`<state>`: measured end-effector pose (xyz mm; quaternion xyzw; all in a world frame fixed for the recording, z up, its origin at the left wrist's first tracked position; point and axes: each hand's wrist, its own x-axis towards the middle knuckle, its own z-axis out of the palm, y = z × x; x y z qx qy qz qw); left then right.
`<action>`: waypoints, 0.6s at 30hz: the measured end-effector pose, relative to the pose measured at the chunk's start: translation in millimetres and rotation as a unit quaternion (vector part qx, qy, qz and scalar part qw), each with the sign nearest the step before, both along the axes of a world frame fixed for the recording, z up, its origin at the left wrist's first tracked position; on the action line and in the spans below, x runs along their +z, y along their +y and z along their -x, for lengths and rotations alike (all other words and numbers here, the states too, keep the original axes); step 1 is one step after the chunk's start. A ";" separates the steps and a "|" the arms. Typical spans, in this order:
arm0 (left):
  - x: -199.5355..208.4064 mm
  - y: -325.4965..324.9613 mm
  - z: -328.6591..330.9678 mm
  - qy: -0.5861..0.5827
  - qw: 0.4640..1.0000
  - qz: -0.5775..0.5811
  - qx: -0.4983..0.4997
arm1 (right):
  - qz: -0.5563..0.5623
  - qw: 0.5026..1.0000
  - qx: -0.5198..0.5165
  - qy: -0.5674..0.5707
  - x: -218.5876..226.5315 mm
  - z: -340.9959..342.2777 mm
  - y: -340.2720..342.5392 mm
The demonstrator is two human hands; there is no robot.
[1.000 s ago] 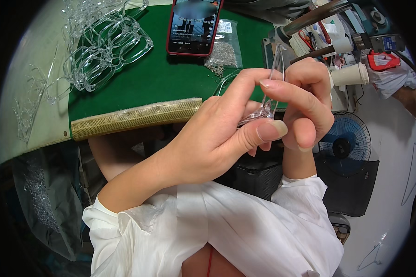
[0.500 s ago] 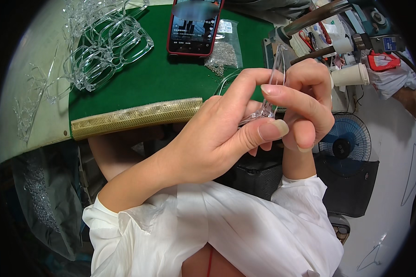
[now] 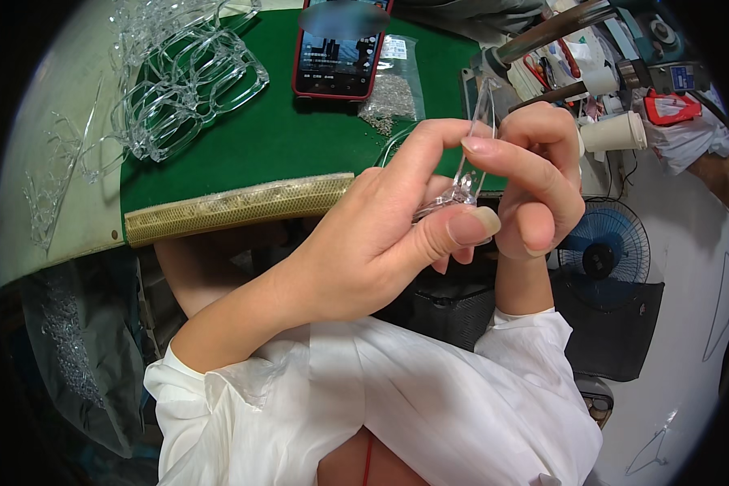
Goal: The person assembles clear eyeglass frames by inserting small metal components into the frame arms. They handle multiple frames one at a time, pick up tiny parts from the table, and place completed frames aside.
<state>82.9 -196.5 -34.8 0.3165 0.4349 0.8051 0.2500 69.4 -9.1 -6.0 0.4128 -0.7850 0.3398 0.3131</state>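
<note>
A clear plastic eyeglass frame [image 3: 460,193] is pinched in my left hand [image 3: 373,235], the thumb pressing near its hinge corner. One transparent arm of it stands up between my hands, and a curved rim shows behind the left fingers. My right hand [image 3: 539,178] is closed, its fingers curled, with one fingertip pressed against the upright arm. Whether the right hand also holds something small inside the curled fingers is hidden. On the green mat [image 3: 243,121] to the left lies a heap of similar clear eyeglass frames [image 3: 194,85].
A phone [image 3: 338,61] in a red case stands at the back beside a plastic bag of tiny metal parts [image 3: 393,89], some spilled. A gold mesh strip [image 3: 243,209] edges the table. To the right are a white cup [image 3: 614,134], a fan [image 3: 603,255] and a metal bench tool [image 3: 555,32].
The eyeglass frame has tilted and shifted slightly left between my hands. My right fingertip has moved up a little along its arm. The phone's picture has changed.
</note>
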 end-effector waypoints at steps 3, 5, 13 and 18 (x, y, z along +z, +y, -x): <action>2.1 -0.9 0.2 -0.013 1.000 0.005 -0.007 | 0.021 0.999 0.016 -0.023 -1.1 -1.6 0.5; 0.9 0.8 1.2 -0.018 1.000 -0.002 -0.016 | 0.031 0.999 0.023 -0.033 -2.0 -2.6 1.1; 2.5 0.5 -0.5 -0.016 1.000 0.003 -0.006 | 0.037 0.998 0.035 -0.032 -1.8 -1.7 -2.0; 2.2 -0.2 1.0 -0.009 1.000 0.011 -0.005 | 0.005 1.000 0.001 -0.001 0.0 -2.5 -2.1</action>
